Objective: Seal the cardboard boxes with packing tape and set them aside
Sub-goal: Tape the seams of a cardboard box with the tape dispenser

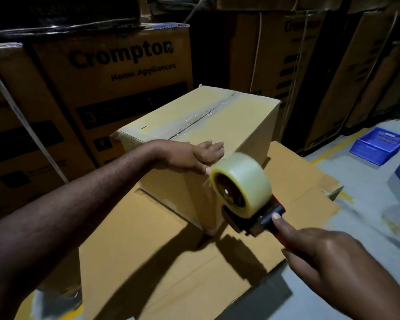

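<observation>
A closed plain cardboard box (194,118) stands on a flat cardboard sheet (162,250), with clear tape running along its top seam. My left hand (194,158) lies flat on the near top edge of the box, fingers straight, pressing the tape end down. My right hand (333,262) grips the handle of a tape dispenser (254,218), index finger stretched along it. The dispenser carries a clear tape roll (240,181) and hovers just in front of the box's near corner.
Tall printed appliance cartons (116,72) are stacked right behind and to the left of the box. More dark cartons (333,65) stand at the back right. A blue plastic crate (379,144) sits on the grey floor at the right, by a yellow floor line.
</observation>
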The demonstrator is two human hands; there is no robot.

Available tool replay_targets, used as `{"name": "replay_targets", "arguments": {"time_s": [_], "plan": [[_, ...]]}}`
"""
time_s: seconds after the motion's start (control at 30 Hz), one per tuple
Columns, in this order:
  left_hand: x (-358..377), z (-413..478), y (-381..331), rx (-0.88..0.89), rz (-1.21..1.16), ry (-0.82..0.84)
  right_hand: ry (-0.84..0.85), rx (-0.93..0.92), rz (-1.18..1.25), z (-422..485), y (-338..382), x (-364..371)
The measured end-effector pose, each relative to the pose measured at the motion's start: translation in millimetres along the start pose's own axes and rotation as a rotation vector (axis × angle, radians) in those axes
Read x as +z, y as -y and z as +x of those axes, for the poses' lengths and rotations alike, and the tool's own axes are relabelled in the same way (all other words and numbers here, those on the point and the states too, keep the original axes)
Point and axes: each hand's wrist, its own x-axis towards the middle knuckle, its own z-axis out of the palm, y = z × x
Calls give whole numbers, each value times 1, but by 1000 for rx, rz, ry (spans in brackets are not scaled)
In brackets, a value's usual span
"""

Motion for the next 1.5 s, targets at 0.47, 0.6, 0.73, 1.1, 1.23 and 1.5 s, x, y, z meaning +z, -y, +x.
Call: {"name": "replay_targets", "arguments": {"time_s": [0.47, 0.6, 0.73, 1.1, 1.23, 1.5], "plan": [[64, 16, -52, -246, 316, -546, -330, 281, 378, -2, 27, -59], [53, 0, -38, -167, 320, -417, -374, 247, 609, 12, 45, -76], [40, -16, -33, -129, 351, -281, -394, 212, 658, 35, 57, -67], [55, -86, 13, -194, 121, -396, -330, 47, 852, 100, 48, -47], [83, -97, 9, -409, -75, -585, -325, -51, 1014, 133, 54, -55], [120, -84, -8, -358, -678, -799, -333, -125, 1355, 207, 84, -48]]}}
